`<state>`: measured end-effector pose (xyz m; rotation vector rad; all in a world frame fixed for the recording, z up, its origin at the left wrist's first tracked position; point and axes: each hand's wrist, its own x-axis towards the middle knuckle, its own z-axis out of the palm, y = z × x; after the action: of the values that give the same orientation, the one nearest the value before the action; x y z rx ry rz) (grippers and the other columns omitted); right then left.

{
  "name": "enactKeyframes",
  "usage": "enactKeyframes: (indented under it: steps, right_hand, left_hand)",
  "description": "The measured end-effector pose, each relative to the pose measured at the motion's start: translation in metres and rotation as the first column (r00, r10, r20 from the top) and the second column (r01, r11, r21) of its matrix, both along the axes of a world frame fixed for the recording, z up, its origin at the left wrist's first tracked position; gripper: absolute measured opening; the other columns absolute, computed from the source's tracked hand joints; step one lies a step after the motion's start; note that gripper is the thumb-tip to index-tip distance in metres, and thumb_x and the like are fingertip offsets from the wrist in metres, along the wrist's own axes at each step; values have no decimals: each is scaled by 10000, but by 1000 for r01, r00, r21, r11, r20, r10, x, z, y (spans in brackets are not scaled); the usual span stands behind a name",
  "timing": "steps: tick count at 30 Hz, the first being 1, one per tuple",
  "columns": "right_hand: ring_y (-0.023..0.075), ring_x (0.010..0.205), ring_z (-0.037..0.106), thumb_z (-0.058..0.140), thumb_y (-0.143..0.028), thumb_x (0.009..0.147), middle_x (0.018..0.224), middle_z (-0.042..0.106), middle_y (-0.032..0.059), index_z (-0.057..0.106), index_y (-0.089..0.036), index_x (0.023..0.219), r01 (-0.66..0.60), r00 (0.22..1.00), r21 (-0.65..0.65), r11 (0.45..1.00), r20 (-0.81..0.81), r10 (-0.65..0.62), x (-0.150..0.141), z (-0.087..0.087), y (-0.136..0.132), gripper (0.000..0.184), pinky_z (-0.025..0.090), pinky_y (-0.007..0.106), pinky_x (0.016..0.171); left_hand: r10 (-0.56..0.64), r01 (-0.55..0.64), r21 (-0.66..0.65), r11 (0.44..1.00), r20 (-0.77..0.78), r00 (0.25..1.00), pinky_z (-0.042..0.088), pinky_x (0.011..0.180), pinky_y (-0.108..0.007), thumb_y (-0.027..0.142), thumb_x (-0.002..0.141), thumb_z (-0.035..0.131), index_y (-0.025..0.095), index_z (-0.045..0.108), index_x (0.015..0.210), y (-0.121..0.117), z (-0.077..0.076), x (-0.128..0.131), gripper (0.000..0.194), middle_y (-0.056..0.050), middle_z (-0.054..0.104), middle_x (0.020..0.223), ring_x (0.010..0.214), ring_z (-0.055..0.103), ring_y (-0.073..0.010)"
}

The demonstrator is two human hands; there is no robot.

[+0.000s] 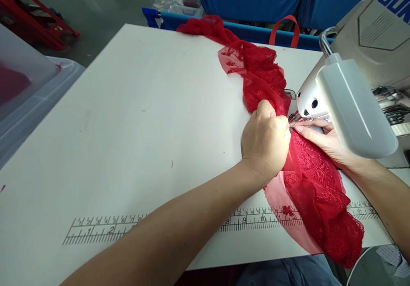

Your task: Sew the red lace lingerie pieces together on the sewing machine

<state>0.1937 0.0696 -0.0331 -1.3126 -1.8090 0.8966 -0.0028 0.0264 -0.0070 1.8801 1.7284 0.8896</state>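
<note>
Red lace fabric (315, 166) with sheer parts runs across the right side of the white sewing table (153, 106). It trails off the far edge and hangs a little over the near one. My left hand (266, 136) is closed in a fist on the fabric, just left of the needle area. On the other side, my right hand (320, 136) pinches the fabric edge between thumb and fingers close to the presser foot; its fingertips are partly hidden. Above it stands the sewing machine (381, 34), with a pale lamp head (355, 106) covering part of the right hand.
Ruler markings (246, 220) run along the table's near edge. Blue cloth (250, 0) with a red strap (285, 25) hangs behind the table. A clear plastic bin (28, 72) stands at left, near a red stool (35, 17). At lower right is a round container (368, 269).
</note>
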Motion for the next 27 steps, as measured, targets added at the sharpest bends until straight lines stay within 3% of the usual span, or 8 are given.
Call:
enactKeyframes:
  steps: [8, 14, 27]
  right_hand:
    - [227, 970, 705, 774, -353, 769, 980, 774, -16, 793, -314, 908, -17, 1000, 11, 1000, -4, 17, -4, 4, -2, 146, 559, 435, 957]
    - [253, 1002, 700, 792, -372, 744, 979, 777, -9, 795, -322, 906, -13, 1000, 22, 1000, 18, 13, 0, 0, 0, 169, 526, 484, 1013]
    - [241, 1024, 691, 779, -352, 769, 989, 776, -7, 794, -306, 899, -3, 1000, 7, 1000, 31, 2, -2, 3, -1, 139, 497, 465, 1043]
  left_hand:
    - [-7, 7, 3, 1000, -2, 1000, 477, 637, -297, 150, 875, 561, 191, 669, 692, 0, 1, 0, 216, -72, 580, 1008, 866, 584, -199]
    - [-5, 5, 12, 1000, 0, 1000, 478, 646, -298, 174, 894, 553, 193, 673, 704, -1, 0, 1, 225, -68, 580, 1000, 856, 589, -194]
    - [1, -1, 11, 1000, -6, 1000, 468, 635, -304, 134, 871, 551, 182, 644, 687, -1, 0, 1, 212, -75, 576, 997, 853, 594, -202]
